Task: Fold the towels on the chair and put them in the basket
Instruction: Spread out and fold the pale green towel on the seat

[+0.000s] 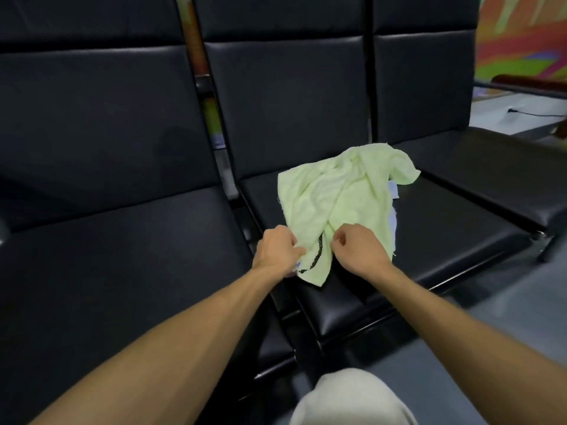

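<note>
The pale green towel [337, 194] lies crumpled on the middle seat [445, 240] of a row of black chairs, towards that seat's left and front. Its long axis runs from the seat's front edge back and slightly right towards the seat's backrest [291, 102]. One pointed corner hangs towards the front edge, and a loose flap curls over at the back right. The cloth is soft terry, matte and wrinkled, with a raised fold running lengthwise down its middle and a few frayed threads along its edges. A black stitched mark [316, 256] curves along the towel near its front corner.

A second cloth [393, 191], pale lilac-white, shows only as a thin strip from under the towel's right side, also on the middle seat.

The left hand [276, 250] grips the towel's front left edge, with its fingers curled round bunched cloth. The right hand [359, 246] is beside it, just right of the black mark. Its fingers are curled and its fingertips pinch the towel's front edge.

The middle seat is smooth, glossy black padding on a dark metal frame, and its backrest is made of flat panels. Matching seats stand left [122, 256] and right [506, 173] of it. In front of the seat are a knee in light fabric [349, 397] and grey floor [506, 317]. Beyond the seat to the right is a brightly painted wall [521, 41].
</note>
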The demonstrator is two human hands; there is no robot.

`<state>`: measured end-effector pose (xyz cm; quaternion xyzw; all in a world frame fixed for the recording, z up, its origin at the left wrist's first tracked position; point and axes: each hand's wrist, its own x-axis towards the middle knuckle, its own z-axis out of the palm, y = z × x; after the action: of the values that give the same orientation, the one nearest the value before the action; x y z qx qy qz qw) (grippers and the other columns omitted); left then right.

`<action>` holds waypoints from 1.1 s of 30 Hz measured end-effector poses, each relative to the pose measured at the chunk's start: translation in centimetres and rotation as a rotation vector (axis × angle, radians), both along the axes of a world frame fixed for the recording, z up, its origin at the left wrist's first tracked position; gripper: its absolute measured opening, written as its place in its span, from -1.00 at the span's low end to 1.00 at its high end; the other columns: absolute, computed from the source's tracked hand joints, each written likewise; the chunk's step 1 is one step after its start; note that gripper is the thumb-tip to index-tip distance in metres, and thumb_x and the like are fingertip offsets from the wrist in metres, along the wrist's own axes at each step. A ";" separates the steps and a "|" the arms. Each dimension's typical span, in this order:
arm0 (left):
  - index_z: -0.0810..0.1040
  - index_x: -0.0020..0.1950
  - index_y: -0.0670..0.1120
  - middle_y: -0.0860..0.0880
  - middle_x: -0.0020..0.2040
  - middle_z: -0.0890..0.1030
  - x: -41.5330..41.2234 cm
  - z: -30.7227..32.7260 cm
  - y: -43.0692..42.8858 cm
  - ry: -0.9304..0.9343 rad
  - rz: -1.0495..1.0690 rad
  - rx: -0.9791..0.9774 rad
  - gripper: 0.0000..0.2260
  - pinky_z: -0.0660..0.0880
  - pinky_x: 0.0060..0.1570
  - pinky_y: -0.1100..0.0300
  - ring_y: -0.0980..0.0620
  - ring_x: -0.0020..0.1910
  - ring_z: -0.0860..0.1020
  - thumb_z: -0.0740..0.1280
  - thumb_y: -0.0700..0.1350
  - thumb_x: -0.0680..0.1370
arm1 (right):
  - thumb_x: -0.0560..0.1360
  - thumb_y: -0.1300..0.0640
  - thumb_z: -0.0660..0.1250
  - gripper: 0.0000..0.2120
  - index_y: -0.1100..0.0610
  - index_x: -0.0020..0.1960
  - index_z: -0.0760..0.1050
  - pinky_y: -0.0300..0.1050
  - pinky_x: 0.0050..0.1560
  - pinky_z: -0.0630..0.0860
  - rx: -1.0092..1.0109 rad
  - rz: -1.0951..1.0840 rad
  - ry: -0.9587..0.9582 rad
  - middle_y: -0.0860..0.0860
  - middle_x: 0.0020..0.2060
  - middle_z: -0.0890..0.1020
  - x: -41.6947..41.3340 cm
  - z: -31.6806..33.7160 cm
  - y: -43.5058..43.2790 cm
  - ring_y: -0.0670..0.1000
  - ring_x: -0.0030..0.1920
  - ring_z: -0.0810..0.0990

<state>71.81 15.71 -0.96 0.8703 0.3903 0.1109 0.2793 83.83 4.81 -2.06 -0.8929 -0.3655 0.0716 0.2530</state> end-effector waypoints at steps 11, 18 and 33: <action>0.46 -0.22 -0.10 -0.08 -0.21 0.54 -2.3 6.0 1.9 -0.701 -0.086 -0.562 -0.82 0.37 -0.17 0.17 0.01 -0.23 0.44 0.32 -0.24 0.58 | 0.61 -0.11 0.17 -0.59 0.25 0.12 0.48 -0.06 -0.11 0.53 0.638 -0.231 0.935 0.17 -0.02 0.59 -1.3 4.2 2.7 0.10 -0.13 0.55; 0.41 -0.25 -0.13 0.03 -0.39 0.49 -6.6 7.8 2.8 -0.551 -0.256 -0.775 -0.78 0.40 -0.35 0.32 0.13 -0.40 0.47 0.26 -0.35 0.57 | 0.56 0.13 0.35 -0.83 0.20 0.06 0.45 0.00 0.08 0.58 0.811 -0.228 1.339 0.18 -0.01 0.56 -1.2 5.4 5.9 0.10 -0.06 0.60; 0.46 -0.12 -0.13 0.03 -0.37 0.57 -15.8 11.2 6.0 -0.811 -0.083 -0.769 -0.89 0.49 -0.25 0.22 0.13 -0.38 0.55 0.24 -0.21 0.61 | 0.49 0.27 0.27 -0.67 0.12 0.24 0.47 -0.10 -0.08 0.62 0.971 0.196 0.765 0.07 -0.01 0.62 -9.1 13.9 14.5 0.01 -0.05 0.62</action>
<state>56.05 21.70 10.27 0.6080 0.2294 0.2754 0.7085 74.69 19.30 11.81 -0.5496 -0.3202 0.2346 0.7351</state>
